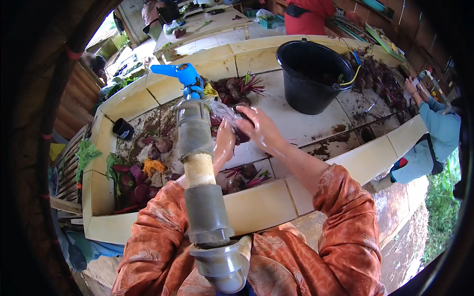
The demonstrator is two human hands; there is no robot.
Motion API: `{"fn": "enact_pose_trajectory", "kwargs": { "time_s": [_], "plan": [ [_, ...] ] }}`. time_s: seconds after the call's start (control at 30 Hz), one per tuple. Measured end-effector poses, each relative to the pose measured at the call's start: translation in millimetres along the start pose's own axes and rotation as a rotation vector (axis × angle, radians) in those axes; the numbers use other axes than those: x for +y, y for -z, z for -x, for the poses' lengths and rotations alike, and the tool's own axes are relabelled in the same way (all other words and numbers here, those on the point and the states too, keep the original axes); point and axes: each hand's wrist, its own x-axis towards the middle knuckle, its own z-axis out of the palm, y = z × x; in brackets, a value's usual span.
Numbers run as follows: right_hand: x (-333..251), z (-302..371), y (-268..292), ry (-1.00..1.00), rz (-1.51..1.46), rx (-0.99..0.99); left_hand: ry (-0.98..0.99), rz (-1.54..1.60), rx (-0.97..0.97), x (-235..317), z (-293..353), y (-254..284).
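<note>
Water (223,112) runs from a tap with a blue handle (177,72) onto my hands and a dark beetroot (241,135). My right hand (257,127) curls over the beetroot from the right. On its other side my left hand (225,140) presses against it, partly hidden by the upright grey pipe (195,129). Just beyond my hands lie more beetroots (231,89) with cut red stems. Closer to me, a few beetroots (247,171) with pink stalks rest by the basin's near wall.
A tiled basin (256,209) surrounds the work. Inside stand a black bucket (308,93) and, to the left, a black cup (123,129). Peeled beetroots (140,193) and an orange cloth (154,166) fill the left corner. At right, another person (437,130) reaches toward a muddy beetroot pile (382,86).
</note>
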Motion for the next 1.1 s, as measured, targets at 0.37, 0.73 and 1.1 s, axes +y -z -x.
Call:
{"fn": "enact_pose_trajectory", "kwargs": {
  "time_s": [0.37, 0.73, 1.1],
  "plan": [
    [-8.5, 12.4, 0.0, 0.118, 0.176, 0.032, 0.076, 0.216, 0.135, 0.6, -6.7, 6.7],
    [18.6, 6.8, 11.9, -0.105, -0.234, 0.055, 0.05, 0.343, -0.028, 25.4, 2.7, 4.0],
    [14.6, -7.2, 39.7, -0.402, -1.007, -0.088, 0.209, 0.485, -0.107, 8.2, -8.4, 11.0]
  ]
}}
